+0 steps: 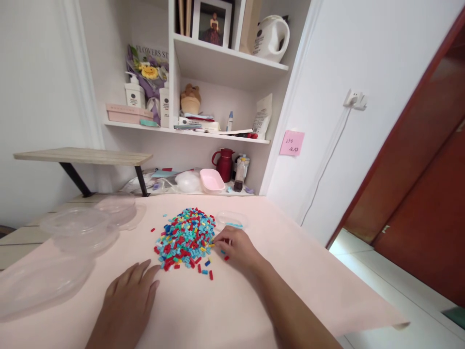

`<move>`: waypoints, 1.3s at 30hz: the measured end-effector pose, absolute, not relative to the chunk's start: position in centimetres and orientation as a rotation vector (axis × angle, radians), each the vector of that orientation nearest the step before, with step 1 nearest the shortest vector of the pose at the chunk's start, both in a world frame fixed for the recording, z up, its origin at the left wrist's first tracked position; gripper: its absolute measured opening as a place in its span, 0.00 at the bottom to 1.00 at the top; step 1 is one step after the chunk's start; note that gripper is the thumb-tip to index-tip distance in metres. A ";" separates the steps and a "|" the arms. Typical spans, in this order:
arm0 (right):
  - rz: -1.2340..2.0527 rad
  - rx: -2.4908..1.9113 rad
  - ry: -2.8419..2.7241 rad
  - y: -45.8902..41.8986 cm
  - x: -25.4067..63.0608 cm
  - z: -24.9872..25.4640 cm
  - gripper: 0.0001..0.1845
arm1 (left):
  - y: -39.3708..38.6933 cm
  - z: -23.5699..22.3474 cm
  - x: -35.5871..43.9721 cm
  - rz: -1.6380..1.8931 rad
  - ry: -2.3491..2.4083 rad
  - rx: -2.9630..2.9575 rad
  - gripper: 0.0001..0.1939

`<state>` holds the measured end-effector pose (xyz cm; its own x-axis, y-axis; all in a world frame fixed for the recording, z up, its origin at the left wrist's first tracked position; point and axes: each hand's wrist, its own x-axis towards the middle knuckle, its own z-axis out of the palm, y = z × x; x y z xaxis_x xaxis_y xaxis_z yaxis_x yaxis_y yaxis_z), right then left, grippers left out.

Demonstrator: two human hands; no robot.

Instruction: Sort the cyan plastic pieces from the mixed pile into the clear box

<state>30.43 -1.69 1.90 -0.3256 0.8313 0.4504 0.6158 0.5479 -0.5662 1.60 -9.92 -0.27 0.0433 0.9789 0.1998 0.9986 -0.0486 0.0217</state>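
At the far left, see-through containers [75,222] stand on the table [203,315], well apart from the bricks. Next comes the left hand [129,291], palm down with its fingers loosely extended and nothing seen in its grasp; its fingertips are just beside the near-left edge of the brick pile [187,237]. The pile lies between the two hands, ahead and to the right of the left hand, a rounded heap of mixed colours with no clear long axis. A stray red brick [211,275] lies in front of it, its long side pointing roughly away from the person. The right hand [236,246] is at the pile's right edge, thumb and index finger bent close together beside some yellow pieces; I cannot tell whether they pinch one. Just beyond that hand is a small see-through tub [232,215], its long axis running across, with light blue bricks [235,225] inside. The right hand is clearly the nearer one to this tub.
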 end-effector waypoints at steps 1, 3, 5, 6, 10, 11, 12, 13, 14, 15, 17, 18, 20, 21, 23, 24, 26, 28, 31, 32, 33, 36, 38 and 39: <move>0.393 -1.155 -2.093 -1.8 30.3 1.8 0.08 | -10.0 -0.1 1.7 -0.237 -2.090 -2.178 0.24; 0.404 -1.134 -2.129 -1.8 30.0 1.4 0.09 | -10.1 0.2 1.9 -0.209 -2.111 -2.177 0.24; 0.388 -1.120 -2.158 -1.8 29.8 1.0 0.11 | -10.2 0.3 2.0 -0.184 -2.111 -2.177 0.24; 0.375 -1.120 -2.175 -1.8 29.8 0.8 0.13 | -10.2 0.3 2.0 -0.180 -2.105 -2.178 0.25; 0.362 -1.123 -2.226 -1.7 29.7 0.6 0.15 | -10.4 -0.1 1.8 -0.211 -2.085 -2.162 0.25; 0.376 -1.126 -2.228 -1.7 29.7 0.7 0.14 | -10.4 -0.1 1.8 -0.214 -2.091 -2.159 0.24; 0.394 -1.132 -2.223 -1.7 29.8 0.8 0.14 | -10.4 -0.1 1.8 -0.215 -2.095 -2.161 0.24; 0.412 -1.140 -2.215 -1.8 29.8 0.8 0.13 | -10.4 -0.1 1.8 -0.212 -2.098 -2.166 0.24; 0.426 -1.149 -2.206 -1.9 29.9 0.9 0.13 | -10.4 0.0 1.8 -0.208 -2.101 -2.168 0.24; 0.433 -1.156 -2.198 -1.9 29.9 1.0 0.12 | -10.5 0.0 1.8 -0.202 -2.102 -2.170 0.24; 0.430 -1.164 -2.199 -2.0 30.0 1.2 0.13 | -10.5 0.3 1.9 -0.185 -2.106 -2.173 0.24; 0.424 -1.165 -2.204 -2.1 30.0 1.3 0.13 | -10.6 0.4 2.0 -0.176 -2.110 -2.172 0.24; 0.414 -1.159 -2.216 -2.1 30.1 1.4 0.14 | -10.6 0.5 2.0 -0.157 -2.113 -2.175 0.24; 0.414 -1.156 -2.219 -2.1 30.1 1.5 0.14 | -10.6 0.5 2.0 -0.148 -2.112 -2.175 0.24; 0.419 -1.161 -2.219 -2.1 30.1 1.5 0.14 | -10.7 0.5 1.9 -0.149 -2.108 -2.173 0.24; 0.421 -1.173 -2.217 -2.1 30.1 1.6 0.14 | -10.7 0.5 1.9 -0.156 -2.105 -2.174 0.24; 0.413 -1.207 -2.209 -2.2 30.0 1.6 0.12 | -10.7 0.6 1.8 -0.166 -2.098 -2.178 0.24; 0.383 -1.230 -2.203 -2.3 29.9 1.6 0.11 | -10.8 0.7 1.8 -0.154 -2.100 -2.180 0.24; 0.337 -1.219 -2.199 -2.4 29.7 1.7 0.11 | -10.8 0.8 1.8 -0.141 -2.111 -2.178 0.24; 0.331 -1.209 -2.193 -2.4 29.6 1.7 0.12 | -10.8 0.7 1.7 -0.152 -2.108 -2.178 0.24; 0.327 -1.198 -2.185 -2.4 29.6 1.7 0.12 | -10.8 0.6 1.7 -0.165 -2.106 -2.176 0.24; 0.295 -1.170 -2.113 -2.1 29.9 1.9 0.13 | -10.6 0.0 1.4 -0.196 -2.066 -2.177 0.24; 0.235 -1.183 -1.954 -1.5 30.5 2.0 0.12 | -10.4 -0.4 1.4 -0.217 -2.051 -2.159 0.25; 0.204 -1.210 -1.834 -1.2 31.0 2.0 0.11 | -10.3 -0.5 1.4 -0.217 -2.049 -2.160 0.25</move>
